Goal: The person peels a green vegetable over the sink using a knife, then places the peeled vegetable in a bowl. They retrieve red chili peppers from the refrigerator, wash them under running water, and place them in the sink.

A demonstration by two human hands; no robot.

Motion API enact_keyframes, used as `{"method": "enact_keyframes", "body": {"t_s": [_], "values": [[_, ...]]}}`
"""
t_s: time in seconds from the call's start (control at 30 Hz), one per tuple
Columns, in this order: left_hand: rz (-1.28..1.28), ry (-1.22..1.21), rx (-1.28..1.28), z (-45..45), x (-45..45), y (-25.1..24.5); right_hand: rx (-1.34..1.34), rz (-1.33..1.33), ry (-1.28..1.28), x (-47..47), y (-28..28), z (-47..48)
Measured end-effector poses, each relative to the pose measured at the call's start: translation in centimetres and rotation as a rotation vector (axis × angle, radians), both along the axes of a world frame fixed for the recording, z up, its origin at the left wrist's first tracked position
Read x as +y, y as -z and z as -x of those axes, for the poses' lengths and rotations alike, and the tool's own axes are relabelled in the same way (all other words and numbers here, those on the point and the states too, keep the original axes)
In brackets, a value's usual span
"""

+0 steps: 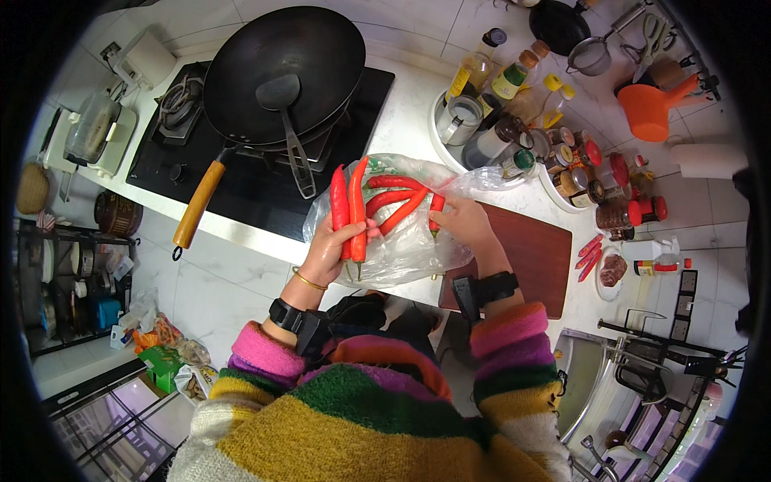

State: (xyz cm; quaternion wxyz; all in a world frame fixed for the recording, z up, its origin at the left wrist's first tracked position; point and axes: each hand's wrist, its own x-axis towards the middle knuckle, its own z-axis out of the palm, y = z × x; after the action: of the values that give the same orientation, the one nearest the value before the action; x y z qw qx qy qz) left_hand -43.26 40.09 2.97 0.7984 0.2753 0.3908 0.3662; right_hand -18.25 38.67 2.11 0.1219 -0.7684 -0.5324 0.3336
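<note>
Two long red chili peppers [358, 199] are held upright side by side in my left hand [328, 250], the thumb across them. My right hand [467, 223] has its fingers on another red chili [436, 212] at the right side of a clear plastic bag [397, 262]. Between my hands, several more red chilies [394, 181] lie on the crumpled bag, which spreads over the white counter edge. Under my right forearm lies a dark red cutting board [524, 259].
A black wok [241, 78] with a spatula [291, 132] sits on the gas stove [259, 205], its wooden handle [200, 202] reaching over the counter edge. Bottles [509, 81] and jars [614, 214] crowd the back right. A plate of meat [612, 271] stands near the sink [581, 373].
</note>
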Motion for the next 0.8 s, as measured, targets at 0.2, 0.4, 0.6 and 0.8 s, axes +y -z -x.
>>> {"method": "enact_keyframes", "body": {"t_s": [0.2, 0.4, 0.6, 0.8], "values": [[-0.003, 0.285, 0.052, 3.3, -2.0, -2.2, 0.262, -0.512, 0.166, -1.5, -2.8, -1.1], [-0.368, 0.123, 0.297, 8.7, -4.2, -2.9, 0.318, -0.367, 0.07, -2.3, -2.5, -1.5], [-0.174, 0.015, 0.15, 6.1, -3.5, 0.9, 0.101, -0.287, -0.517, -2.9, 2.0, 9.7], [-0.252, 0.303, -0.012, 4.6, -3.3, -1.4, 0.298, -0.44, -0.182, -3.4, 2.9, 11.0]]}}
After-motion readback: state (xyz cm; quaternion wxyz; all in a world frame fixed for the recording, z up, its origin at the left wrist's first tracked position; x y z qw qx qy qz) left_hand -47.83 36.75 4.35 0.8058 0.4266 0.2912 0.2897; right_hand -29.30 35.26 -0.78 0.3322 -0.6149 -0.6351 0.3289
